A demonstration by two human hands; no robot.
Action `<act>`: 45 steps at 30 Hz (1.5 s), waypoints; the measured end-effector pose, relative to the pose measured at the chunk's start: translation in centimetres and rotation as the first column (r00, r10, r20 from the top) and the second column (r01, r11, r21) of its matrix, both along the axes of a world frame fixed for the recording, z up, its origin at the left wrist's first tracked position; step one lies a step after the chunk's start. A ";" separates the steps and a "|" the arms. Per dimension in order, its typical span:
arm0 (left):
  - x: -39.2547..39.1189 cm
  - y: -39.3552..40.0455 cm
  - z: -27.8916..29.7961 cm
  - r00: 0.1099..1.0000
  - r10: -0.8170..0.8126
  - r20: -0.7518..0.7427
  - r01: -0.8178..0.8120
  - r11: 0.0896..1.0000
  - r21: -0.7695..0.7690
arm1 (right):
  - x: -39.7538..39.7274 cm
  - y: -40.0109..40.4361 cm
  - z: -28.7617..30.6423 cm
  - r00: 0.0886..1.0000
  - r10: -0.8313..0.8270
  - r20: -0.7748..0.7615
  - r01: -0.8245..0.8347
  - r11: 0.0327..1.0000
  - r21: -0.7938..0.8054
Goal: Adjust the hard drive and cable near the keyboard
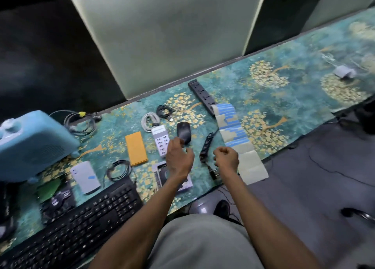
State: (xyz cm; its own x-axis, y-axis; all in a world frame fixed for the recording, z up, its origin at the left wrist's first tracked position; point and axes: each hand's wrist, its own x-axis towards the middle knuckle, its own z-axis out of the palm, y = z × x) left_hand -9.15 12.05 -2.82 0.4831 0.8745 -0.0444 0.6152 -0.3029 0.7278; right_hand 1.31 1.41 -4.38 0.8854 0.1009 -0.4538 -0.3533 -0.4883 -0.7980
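Here the left hand [178, 157] hovers with relaxed, slightly curled fingers just touching the near end of the black computer mouse [184, 132], beside the white multi-port USB charger [161, 143]. The right hand [226, 157] is clenched, pinching a thin cable near the black coiled cord [206, 146] and its plug [213, 171], close to the surface's [284, 98] near edge. No writing is legible; open patterned surface lies to the right.

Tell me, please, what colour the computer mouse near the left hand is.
The mouse is black, seen in the head view.
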 end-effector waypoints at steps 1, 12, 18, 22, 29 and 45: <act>1.7 -1.1 0.1 0.997 -0.068 0.018 0.069 0.997 -0.026 | 1.3 -1.7 -0.2 0.999 -0.007 0.048 0.010 0.999 -0.050; 10.2 -7.3 -0.4 0.755 -0.643 -0.129 0.562 0.736 -0.378 | 7.0 -9.1 -3.0 0.854 0.469 0.224 -0.366 0.849 -0.382; 10.3 -7.5 -0.6 0.725 -0.662 -0.191 0.558 0.727 -0.401 | 8.6 -9.0 -2.8 0.695 0.686 0.216 -0.516 0.685 -0.515; 10.4 -7.4 -0.5 0.788 -0.599 -0.140 0.493 0.751 -0.439 | 8.8 -8.3 -2.7 0.669 0.710 0.218 -0.507 0.651 -0.564; 10.3 -7.5 -0.8 0.810 -0.575 -0.115 0.477 0.761 -0.440 | 8.7 -8.1 -2.3 0.662 0.720 0.208 -0.511 0.637 -0.578; 6.1 -3.6 -0.6 0.989 0.087 0.120 0.017 0.740 -0.672 | 4.9 -1.8 -1.6 0.862 0.479 0.169 -0.497 0.863 0.088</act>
State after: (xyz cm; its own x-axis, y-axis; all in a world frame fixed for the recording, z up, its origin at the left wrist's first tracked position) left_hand -3.03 8.41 -3.42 0.4988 0.6597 -0.5621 0.4964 0.3143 0.8092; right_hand 6.19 -0.42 -6.02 0.7598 0.5833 -0.2873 0.0207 -0.4632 -0.8860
